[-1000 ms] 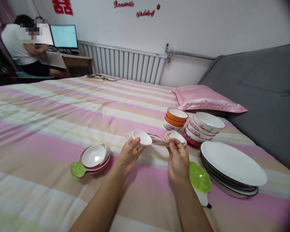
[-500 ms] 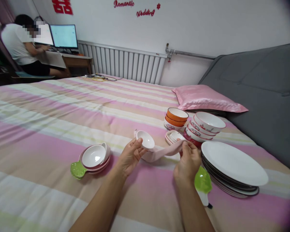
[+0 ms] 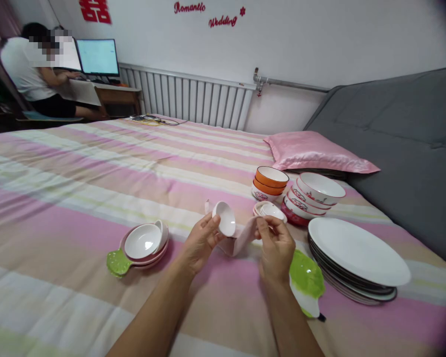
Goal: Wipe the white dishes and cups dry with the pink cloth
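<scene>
My left hand grips a small white saucer dish, tilted so its hollow faces right. My right hand pinches one end of a pale pink cloth that loops under the dish between both hands. Both hands hover above the striped bed cover. Just behind my right hand lies a small stack of little white dishes. A green leaf-shaped dish lies under my right wrist.
At left a white dish sits in pink dishes on a green leaf dish. Stacked orange bowls, red-patterned bowls and large white plates stand at right. A pink pillow, grey headboard, radiator and a person at a desk lie beyond.
The dish has tipped from lying flat to standing on edge in my left hand. My right hand swung right with the cloth, then came back closer to the dish.
</scene>
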The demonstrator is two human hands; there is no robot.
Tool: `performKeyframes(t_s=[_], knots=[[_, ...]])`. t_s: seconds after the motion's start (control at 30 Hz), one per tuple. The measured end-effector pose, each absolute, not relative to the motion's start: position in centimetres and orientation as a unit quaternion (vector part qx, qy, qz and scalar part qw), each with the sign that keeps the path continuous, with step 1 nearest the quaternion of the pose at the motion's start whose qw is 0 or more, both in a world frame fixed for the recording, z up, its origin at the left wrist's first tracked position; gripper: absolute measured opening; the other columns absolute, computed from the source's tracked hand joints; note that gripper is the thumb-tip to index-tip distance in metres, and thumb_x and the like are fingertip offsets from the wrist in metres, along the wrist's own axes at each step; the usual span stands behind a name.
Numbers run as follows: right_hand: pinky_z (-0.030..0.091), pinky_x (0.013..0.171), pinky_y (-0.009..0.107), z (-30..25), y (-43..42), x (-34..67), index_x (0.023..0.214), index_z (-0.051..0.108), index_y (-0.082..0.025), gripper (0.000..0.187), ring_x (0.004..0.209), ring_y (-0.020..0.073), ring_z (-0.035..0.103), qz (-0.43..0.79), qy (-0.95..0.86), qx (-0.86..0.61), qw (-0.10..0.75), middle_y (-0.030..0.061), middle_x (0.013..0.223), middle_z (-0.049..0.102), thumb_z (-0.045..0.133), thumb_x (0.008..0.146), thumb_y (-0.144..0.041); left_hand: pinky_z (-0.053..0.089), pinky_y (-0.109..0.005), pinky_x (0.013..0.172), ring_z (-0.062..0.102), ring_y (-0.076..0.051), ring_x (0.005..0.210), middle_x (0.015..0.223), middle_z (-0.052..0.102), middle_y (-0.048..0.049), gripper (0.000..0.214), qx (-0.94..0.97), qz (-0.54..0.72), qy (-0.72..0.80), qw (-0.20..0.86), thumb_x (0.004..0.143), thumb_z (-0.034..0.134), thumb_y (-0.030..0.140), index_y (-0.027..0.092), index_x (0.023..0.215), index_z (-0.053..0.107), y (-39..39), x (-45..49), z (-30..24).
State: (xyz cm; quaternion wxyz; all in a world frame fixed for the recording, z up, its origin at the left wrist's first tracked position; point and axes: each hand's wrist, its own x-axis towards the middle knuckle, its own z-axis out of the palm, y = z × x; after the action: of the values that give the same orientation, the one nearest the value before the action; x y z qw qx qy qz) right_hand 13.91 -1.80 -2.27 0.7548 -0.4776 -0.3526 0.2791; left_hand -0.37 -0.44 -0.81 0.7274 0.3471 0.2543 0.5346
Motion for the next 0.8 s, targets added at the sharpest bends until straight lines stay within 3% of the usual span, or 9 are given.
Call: performKeyframes(t_s=[0.13,0.37,0.8], knots=[[0.046,0.064,0.025,-2.06,-2.2,13.71,0.08,0.062,-0.016,0.02,0.068,0.0126,0.058,0.267,-0.432,-0.468,0.723,0.001,0.076,0.063,0.067,0.073,-0.034,0.047,-0.022,0.072,0.057,-0.013,0.081,0.093,0.062,-0.0064,0.031,0.386,0.511,0.243,0.729,0.074,0.068,0.033,0.014,0.099,0.065,-0.56,-0.27,-0.95],[0.045,0.071,0.026,-1.71,-2.74,13.57,0.079,0.062,-0.017,0.01,0.074,0.0133,0.057,0.198,-0.543,-0.461,0.674,0.0003,0.077,0.06,0.058,0.081,-0.026,0.046,-0.023,0.072,0.059,-0.014,0.081,0.093,0.064,-0.0077,0.032,0.401,0.51,0.243,0.721,0.075,0.067,0.033,0.014,0.1,0.065,-0.64,-0.31,-0.87],[0.047,0.082,0.033,-2.35,-2.59,13.04,0.098,0.063,-0.021,0.018,0.091,0.018,0.06,0.188,-0.602,-0.487,0.604,0.0044,0.096,0.065,0.058,0.081,-0.022,0.044,-0.024,0.075,0.059,-0.016,0.086,0.096,0.066,-0.0078,0.033,0.426,0.504,0.24,0.712,0.073,0.069,0.031,0.016,0.103,0.065,-0.74,-0.27,-0.86]])
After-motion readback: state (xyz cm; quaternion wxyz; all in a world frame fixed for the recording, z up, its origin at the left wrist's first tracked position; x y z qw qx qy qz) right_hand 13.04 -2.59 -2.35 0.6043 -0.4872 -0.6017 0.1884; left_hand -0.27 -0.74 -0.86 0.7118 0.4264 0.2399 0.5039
